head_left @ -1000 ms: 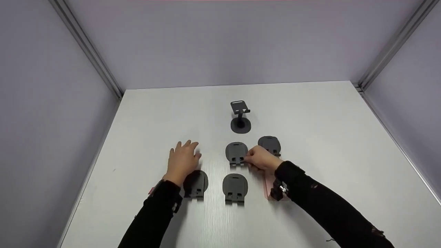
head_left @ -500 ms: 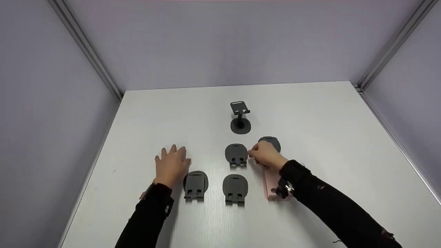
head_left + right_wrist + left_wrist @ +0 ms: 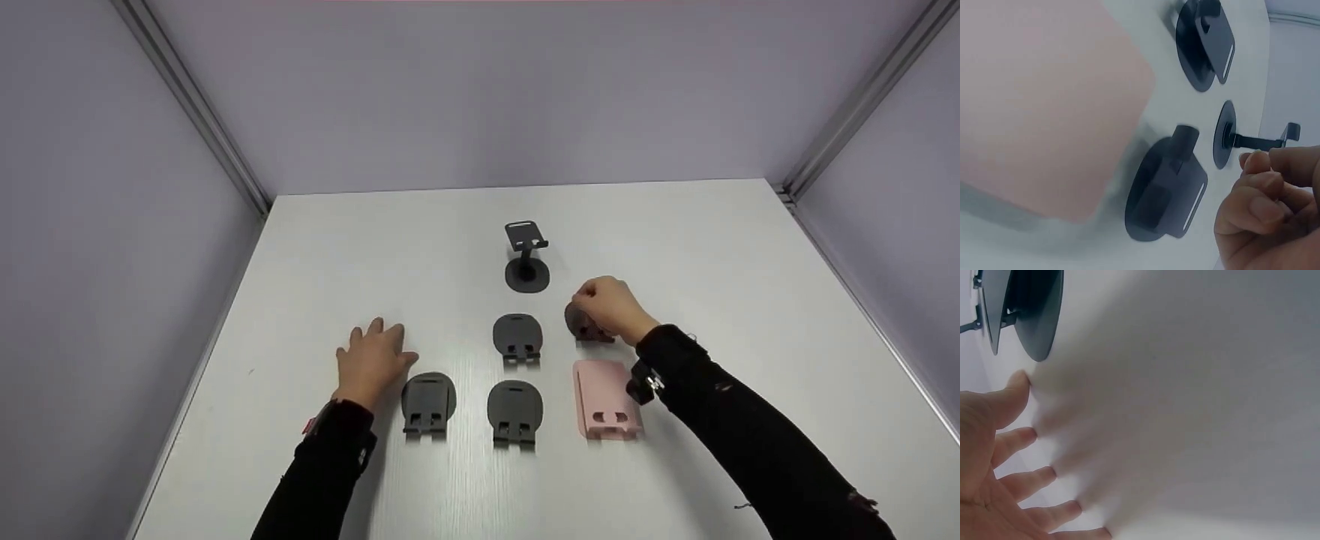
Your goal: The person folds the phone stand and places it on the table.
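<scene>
In the head view my left hand (image 3: 370,365) rests on the white table with its fingers spread, left of a folded dark grey phone stand (image 3: 428,403). The left wrist view shows its thumb near that stand (image 3: 1039,315). My right hand (image 3: 613,307) is over another folded grey stand (image 3: 581,324), partly covering it. The right wrist view shows its fingers (image 3: 1264,208) curled in with nothing between them, beside this stand (image 3: 1171,194). Two more folded grey stands, one middle (image 3: 517,337) and one nearer (image 3: 514,412), lie in the centre column.
A pink folded stand (image 3: 604,397) lies below my right hand, close to the wrist. Farther back, an unfolded black phone stand (image 3: 526,255) stands upright on its round base. Grey walls (image 3: 480,97) enclose the table (image 3: 360,255) at the back and sides.
My right hand has moved from beside the middle stand, right and away, over the right-hand stand, uncovering the pink one. My left hand shifted left off the left stand, then stayed put.
</scene>
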The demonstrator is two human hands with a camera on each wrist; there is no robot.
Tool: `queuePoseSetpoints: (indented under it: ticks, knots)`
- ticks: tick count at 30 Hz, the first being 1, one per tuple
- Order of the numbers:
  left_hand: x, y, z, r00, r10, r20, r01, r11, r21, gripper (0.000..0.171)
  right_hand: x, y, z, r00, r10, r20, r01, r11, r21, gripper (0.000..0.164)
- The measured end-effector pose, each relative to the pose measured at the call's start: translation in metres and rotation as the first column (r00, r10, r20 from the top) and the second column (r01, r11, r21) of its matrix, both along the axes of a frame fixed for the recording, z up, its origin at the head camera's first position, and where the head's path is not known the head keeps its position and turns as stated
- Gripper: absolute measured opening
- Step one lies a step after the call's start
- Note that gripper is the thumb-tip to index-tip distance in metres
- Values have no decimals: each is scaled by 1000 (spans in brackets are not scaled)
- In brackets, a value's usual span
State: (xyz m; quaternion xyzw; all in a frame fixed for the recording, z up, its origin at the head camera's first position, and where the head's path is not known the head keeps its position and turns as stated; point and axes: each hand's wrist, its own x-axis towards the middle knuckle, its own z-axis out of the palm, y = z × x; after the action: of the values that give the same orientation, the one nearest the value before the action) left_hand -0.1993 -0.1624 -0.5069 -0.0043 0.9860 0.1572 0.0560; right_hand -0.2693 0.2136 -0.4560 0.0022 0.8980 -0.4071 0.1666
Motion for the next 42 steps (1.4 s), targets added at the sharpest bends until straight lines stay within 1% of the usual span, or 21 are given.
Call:
queuePoseSetpoints:
  ticks: [6, 11, 15, 17, 19, 22, 25, 27, 31, 36, 42]
  knots:
    - [6, 1, -2, 998, -24, -57, 22, 999, -24, 59, -15, 18, 1, 1000, 7, -17, -6, 999, 39, 37]
    - [11, 0, -5, 994, -31, -109, 28, 999, -32, 61, -21, 22, 4, 997, 28, -70, -24, 998, 56, 38]
    - [12, -2, -6, 994, -30, -101, 27, 999, -40, 61, -28, 18, 7, 992, 36, -117, -27, 996, 79, 45]
    - [12, -2, -6, 995, -32, -93, 28, 999, -44, 61, -32, 15, 8, 992, 28, -124, -20, 998, 65, 48]
    - [13, -3, -6, 996, -34, -84, 30, 998, -47, 62, -36, 12, 10, 994, 10, -109, -7, 1000, 22, 52]
    - [14, -4, -6, 997, -31, -76, 27, 999, -47, 63, -42, 9, 13, 998, -23, -59, 18, 995, -93, 57]
    - [13, -5, -6, 997, -28, -72, 24, 999, -47, 63, -46, 6, 15, 999, -45, -2, 43, 977, -208, 64]
    - [13, -5, -8, 997, -29, -73, 25, 998, -53, 63, -49, 4, 16, 998, -51, 36, 59, 962, -266, 68]
    - [12, -5, -9, 997, -31, -68, 28, 998, -55, 63, -52, -2, 16, 994, -59, 92, 87, 937, -339, 73]
    - [13, -5, -11, 997, -29, -69, 26, 998, -55, 63, -54, -11, 15, 993, -66, 98, 100, 912, -398, 71]
    - [13, -3, -11, 997, -37, -67, 32, 997, -73, 64, -55, -18, 13, 992, -51, 112, 97, 881, -462, 66]
